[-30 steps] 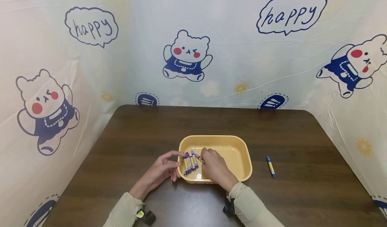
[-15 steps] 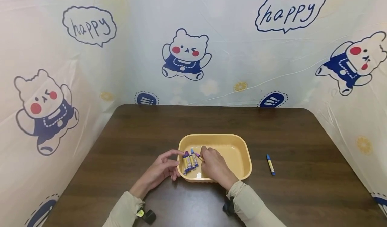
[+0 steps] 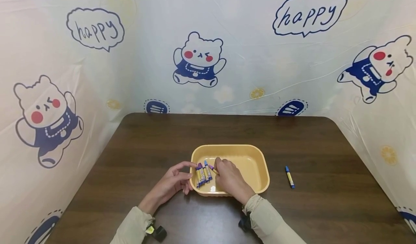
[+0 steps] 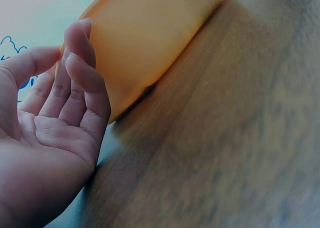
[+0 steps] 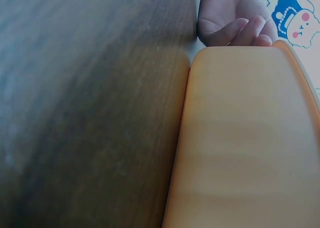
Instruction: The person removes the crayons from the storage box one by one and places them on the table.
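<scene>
A yellow plastic basin (image 3: 250,166) sits on the table. Its left rim is held by my left hand (image 3: 173,179), thumb and fingers on either side, as the left wrist view also shows at the basin wall (image 4: 145,38). Several crayons (image 3: 203,174) with yellow wrappers lie side by side at the basin's left end. Over the basin, my right hand (image 3: 232,180) pinches a purple-tipped crayon (image 3: 212,168), mostly covered by the fingers. In the right wrist view the basin's outer wall (image 5: 245,138) hides the right hand's fingers; the left hand (image 5: 232,18) shows beyond it.
A blue-tipped crayon (image 3: 290,177) lies alone on the dark wooden table (image 3: 156,135), right of the basin. A printed cloth (image 3: 247,56) with bears hangs behind the table and along both sides.
Little differs. The whole head view shifts slightly; both hands, the basin and the crayons keep their places relative to one another.
</scene>
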Demonstrator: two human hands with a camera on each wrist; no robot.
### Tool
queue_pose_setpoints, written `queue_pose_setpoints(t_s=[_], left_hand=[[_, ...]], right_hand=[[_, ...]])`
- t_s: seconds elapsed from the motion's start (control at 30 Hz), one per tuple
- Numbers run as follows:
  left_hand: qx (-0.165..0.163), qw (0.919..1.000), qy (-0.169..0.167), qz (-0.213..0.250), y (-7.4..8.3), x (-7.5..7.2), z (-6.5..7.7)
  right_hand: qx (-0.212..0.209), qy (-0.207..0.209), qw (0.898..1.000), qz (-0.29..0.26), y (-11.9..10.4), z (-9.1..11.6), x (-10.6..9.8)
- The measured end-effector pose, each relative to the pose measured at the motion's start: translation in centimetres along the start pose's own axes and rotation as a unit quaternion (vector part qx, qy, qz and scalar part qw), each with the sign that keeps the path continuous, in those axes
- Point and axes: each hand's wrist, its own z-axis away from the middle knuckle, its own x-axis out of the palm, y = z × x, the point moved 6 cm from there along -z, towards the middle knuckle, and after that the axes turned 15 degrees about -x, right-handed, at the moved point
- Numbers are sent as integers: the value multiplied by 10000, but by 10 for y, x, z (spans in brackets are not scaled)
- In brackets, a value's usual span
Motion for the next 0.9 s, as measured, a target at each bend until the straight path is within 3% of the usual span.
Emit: queue_pose_setpoints(t_s=[0.3, 0.47, 0.9], left_hand=[[-16, 10000, 6, -24, 0, 1, -1], [-214, 9997, 109, -43, -2, 0, 1], [-317, 9994, 161, -13, -2, -2, 0]], right_hand=[[23, -44, 10000, 81, 1, 0, 1], [33, 3, 9999, 127, 0, 0, -2], [28, 985, 9951, 36, -9, 10, -55]])
